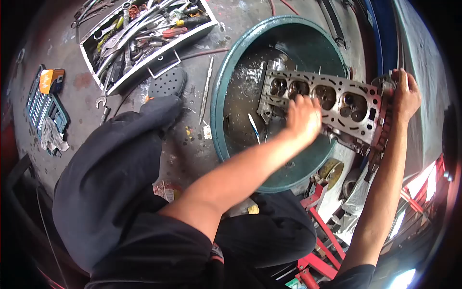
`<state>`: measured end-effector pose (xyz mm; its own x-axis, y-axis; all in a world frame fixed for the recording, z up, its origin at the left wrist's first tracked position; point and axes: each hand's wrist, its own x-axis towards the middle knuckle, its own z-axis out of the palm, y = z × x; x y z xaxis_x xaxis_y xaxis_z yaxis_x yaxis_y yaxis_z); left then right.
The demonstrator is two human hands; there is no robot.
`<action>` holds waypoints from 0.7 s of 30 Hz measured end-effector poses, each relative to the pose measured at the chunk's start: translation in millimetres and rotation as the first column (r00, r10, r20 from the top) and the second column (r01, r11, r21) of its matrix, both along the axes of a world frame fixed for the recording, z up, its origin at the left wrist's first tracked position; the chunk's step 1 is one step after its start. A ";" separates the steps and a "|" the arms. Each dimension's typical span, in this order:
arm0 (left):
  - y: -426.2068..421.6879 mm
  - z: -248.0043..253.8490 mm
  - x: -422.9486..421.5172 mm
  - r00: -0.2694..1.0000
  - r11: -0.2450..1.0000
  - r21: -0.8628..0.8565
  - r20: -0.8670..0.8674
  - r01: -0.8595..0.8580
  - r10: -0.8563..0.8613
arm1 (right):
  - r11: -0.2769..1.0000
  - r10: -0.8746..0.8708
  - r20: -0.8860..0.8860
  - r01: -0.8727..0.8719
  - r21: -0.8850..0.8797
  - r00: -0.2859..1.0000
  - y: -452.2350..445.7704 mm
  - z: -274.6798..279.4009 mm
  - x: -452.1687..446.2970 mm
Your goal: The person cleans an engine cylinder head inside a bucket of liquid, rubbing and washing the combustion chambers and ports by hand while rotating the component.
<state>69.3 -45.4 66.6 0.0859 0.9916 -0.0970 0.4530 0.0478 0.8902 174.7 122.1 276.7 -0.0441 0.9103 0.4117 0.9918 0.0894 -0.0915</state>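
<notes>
A metal cylinder head with a row of several combustion chambers rests tilted across a green round tub, its right end over the rim. My right hand grips that right end from the side. Above the face of the head is my left hand, near the middle chambers, its fingers curled and pressed together. Whatever those fingers hold, if anything, is hidden and slightly blurred. Dark, wet liquid with foam lies in the tub. A slim white and blue brush-like tool leans in the tub, left of the head.
A white-edged drawer full of wrenches and pliers stands at the upper left. Beside it lie a socket set and an orange box. A long metal rod is left of the tub. Red metal stands are at the lower right.
</notes>
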 end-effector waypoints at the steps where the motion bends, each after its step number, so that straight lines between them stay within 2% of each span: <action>1: 8.3 -8.2 -10.1 0.999 1.000 0.022 0.044 0.021 -0.022 | 1.000 -0.013 0.009 0.013 -0.005 1.000 -3.6 -0.4 3.5; 3: 4.0 -12.6 -2.7 0.999 0.999 0.022 0.014 0.032 -0.033 | 1.000 0.017 -0.081 -0.017 0.005 0.997 1.7 -2.3 2.1; 5: -9.9 -16.8 3.9 0.995 0.991 0.094 0.042 -0.094 0.090 | 0.999 0.042 -0.103 -0.040 0.015 0.994 2.7 -4.5 1.8; 6: -4.5 3.2 -14.8 0.999 0.998 -0.044 -0.023 -0.048 0.047 | 0.999 0.027 -0.046 -0.027 0.019 0.999 1.1 -1.5 -2.8; 7: 3.4 -24.2 -8.2 0.965 0.975 0.206 -0.261 0.077 -0.021 | 1.000 0.003 0.023 -0.003 0.010 1.000 -3.6 0.5 -6.3; 9: 0.8 -31.9 -15.1 0.962 0.923 0.372 -0.273 0.096 0.010 | 0.999 0.029 -0.102 -0.025 0.033 0.994 -5.4 -4.3 -8.2; 13: 0.9 -25.4 -22.9 0.956 0.944 0.292 -0.284 0.154 -0.068 | 0.998 0.018 -0.039 -0.016 0.063 0.999 -0.2 -4.0 -4.4; 15: 4.9 -23.5 -24.9 0.871 0.895 0.372 -0.490 0.246 -0.036 | 0.998 0.021 0.032 -0.023 0.066 0.999 -2.8 -0.8 -7.6; 16: 1.8 -28.1 -20.5 0.925 0.910 0.376 -0.380 0.174 -0.020 | 0.997 0.050 -0.023 -0.049 0.068 0.998 -2.4 -1.9 -9.1; 17: -3.9 -27.3 -18.5 0.920 0.910 0.372 -0.391 0.181 -0.023 | 0.995 0.075 -0.089 -0.068 0.076 0.993 -3.3 -4.3 -9.9; 18: -8.4 -24.1 -17.1 0.993 0.962 0.261 -0.101 0.078 -0.053 | 0.996 0.067 -0.069 -0.062 0.064 0.995 -2.4 -4.0 -8.8; 19: -9.3 -25.3 -18.1 0.980 0.993 0.119 0.198 0.010 -0.033 | 0.995 0.071 -0.088 -0.065 0.072 0.994 -1.4 -3.1 -9.5; 20: -10.6 -41.7 -15.8 0.826 1.000 0.018 0.563 0.014 -0.021 | 0.998 0.051 -0.071 -0.047 0.049 0.996 -3.5 -1.8 -12.1; 21: -11.6 -48.8 -22.9 0.838 1.000 0.018 0.546 0.008 -0.017 | 0.999 0.035 -0.054 -0.033 0.029 0.998 -2.1 -2.6 -12.9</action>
<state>46.3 -57.0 17.8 0.1331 0.9910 -0.0163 -0.1064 0.0307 0.9939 161.8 120.0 274.1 -0.0513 0.8968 0.4394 0.9817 0.1261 -0.1427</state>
